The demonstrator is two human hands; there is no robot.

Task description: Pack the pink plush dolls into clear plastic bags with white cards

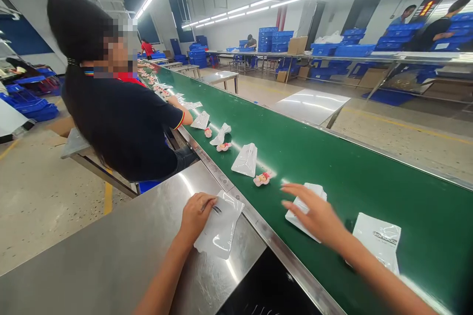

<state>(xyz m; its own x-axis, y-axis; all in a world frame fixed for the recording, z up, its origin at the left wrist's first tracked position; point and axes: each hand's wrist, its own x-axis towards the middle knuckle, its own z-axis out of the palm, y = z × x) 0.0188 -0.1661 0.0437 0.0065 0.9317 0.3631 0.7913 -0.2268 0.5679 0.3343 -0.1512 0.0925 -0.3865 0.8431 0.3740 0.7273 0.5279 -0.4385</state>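
Observation:
My left hand is closed around tweezers, whose dark tips point over a white plastic pouch. This pouch lies flat on the steel table, against the conveyor's edge, and my fingers rest at its upper left part. Over the green belt, my right hand is stretched out with its fingers apart and nothing in them. Beneath it lies another white pouch, partly covered by the hand. A small pink doll figure lies on the belt to the left of my right hand, beside a further pouch.
The green conveyor belt runs diagonally away, with more pouches and figures along it. A printed pouch lies by my right forearm. A co-worker sits at the left. A black tray-like object is at the steel table's front.

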